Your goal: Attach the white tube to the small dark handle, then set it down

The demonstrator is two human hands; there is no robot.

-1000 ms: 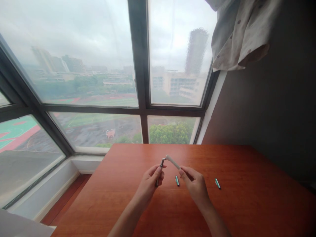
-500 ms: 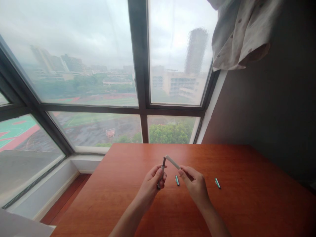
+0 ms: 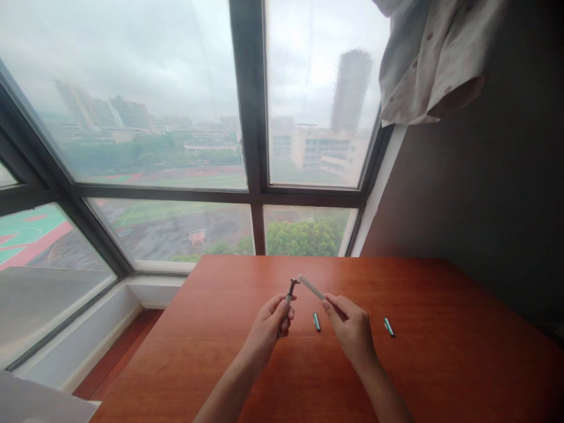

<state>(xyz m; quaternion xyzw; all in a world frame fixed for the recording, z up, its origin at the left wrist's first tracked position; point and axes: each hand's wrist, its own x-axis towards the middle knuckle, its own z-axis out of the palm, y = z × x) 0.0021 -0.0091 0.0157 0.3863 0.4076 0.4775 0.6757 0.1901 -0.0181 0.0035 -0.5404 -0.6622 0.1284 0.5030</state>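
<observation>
My left hand is closed round a slim dark handle with a small forked metal head that points up. My right hand pinches a thin pale strip by its near end, and the strip's far tip nearly meets the forked head. Both hands hover above a reddish wooden table. A small teal piece lies on the table between my hands. A second teal piece lies to the right of my right hand.
The table's far edge stands close to a big dark-framed window. A dark wall runs along the right side, with pale cloth hanging at the top. At the left the table drops to a low sill and floor.
My left hand has turned the handle a little, so its forked head stands nearer the tip of the pale strip. My right hand has barely moved.
</observation>
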